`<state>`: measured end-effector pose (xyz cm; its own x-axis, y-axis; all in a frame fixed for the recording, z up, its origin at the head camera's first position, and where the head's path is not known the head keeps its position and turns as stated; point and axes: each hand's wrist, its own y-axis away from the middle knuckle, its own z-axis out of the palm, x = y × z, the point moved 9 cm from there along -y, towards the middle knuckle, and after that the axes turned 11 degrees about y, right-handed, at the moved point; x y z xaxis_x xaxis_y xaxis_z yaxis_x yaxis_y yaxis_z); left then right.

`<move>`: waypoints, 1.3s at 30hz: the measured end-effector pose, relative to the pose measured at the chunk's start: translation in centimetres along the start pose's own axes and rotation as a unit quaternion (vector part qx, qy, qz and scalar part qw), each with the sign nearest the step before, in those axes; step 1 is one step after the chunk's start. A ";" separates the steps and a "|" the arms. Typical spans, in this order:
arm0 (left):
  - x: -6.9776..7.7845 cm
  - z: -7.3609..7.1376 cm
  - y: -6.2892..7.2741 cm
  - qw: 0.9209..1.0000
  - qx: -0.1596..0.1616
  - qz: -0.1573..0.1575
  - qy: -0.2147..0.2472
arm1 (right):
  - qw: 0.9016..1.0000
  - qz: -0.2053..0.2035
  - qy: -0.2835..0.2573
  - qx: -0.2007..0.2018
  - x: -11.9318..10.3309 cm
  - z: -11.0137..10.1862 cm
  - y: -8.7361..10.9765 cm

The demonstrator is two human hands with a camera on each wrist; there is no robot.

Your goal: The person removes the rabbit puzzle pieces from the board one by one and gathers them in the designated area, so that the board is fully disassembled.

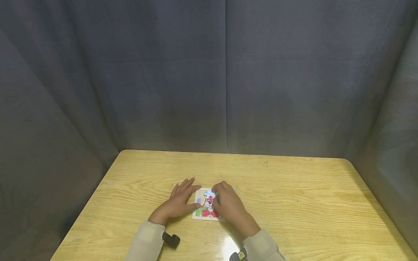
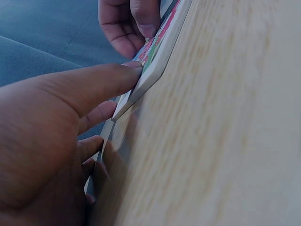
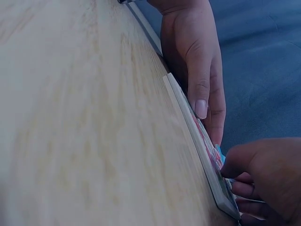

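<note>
A small jigsaw puzzle (image 1: 209, 212) with a red and white cartoon animal lies in a pale wooden frame (image 1: 195, 217) on the table. My left hand (image 1: 177, 203) rests at the frame's left side, thumb on its edge and fingers stretched out beyond; the left wrist view shows that thumb (image 2: 106, 84) lying over the rim. Over the puzzle's right part, my right hand (image 1: 228, 204) has its fingers bent and pinches a light-blue puzzle piece (image 1: 209, 193) near the top. In the right wrist view a light-blue edge (image 3: 219, 151) stands up by the right thumb. The right palm hides part of the picture.
The wood-grain table (image 1: 294, 206) reaches out on both sides of the frame. Dark grey curtains (image 1: 163, 90) hang behind it and at its sides. A small blue bit (image 1: 234, 190) shows just past the right hand. Black wrist cameras (image 1: 171, 240) sit at the cuffs.
</note>
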<state>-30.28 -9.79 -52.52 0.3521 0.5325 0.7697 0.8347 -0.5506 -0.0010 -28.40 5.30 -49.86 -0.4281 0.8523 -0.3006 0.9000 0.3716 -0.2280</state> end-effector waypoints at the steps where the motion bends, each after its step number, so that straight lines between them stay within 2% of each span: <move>1: 0.0 0.0 0.0 1.000 0.001 0.000 0.000 | 1.000 -0.002 0.001 0.002 0.0 0.0 0.0; 14: 0.2 -0.1 0.0 1.000 0.000 -0.001 -0.003 | 1.000 -0.008 -0.012 0.019 -0.2 -0.4 0.1; 33: 0.0 0.0 -0.1 1.000 -0.002 -0.003 -0.007 | 1.000 -0.007 0.012 0.020 -0.3 -0.5 0.0; 39: 0.1 0.0 0.0 1.000 -0.002 0.000 -0.006 | 0.999 -0.021 0.013 0.032 -0.4 -0.5 -0.1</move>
<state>-30.24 -9.71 -52.42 0.3564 0.5400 0.7625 0.8330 -0.5533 0.0025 -28.24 5.16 -49.27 -0.4620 0.8461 -0.2658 0.8739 0.3831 -0.2994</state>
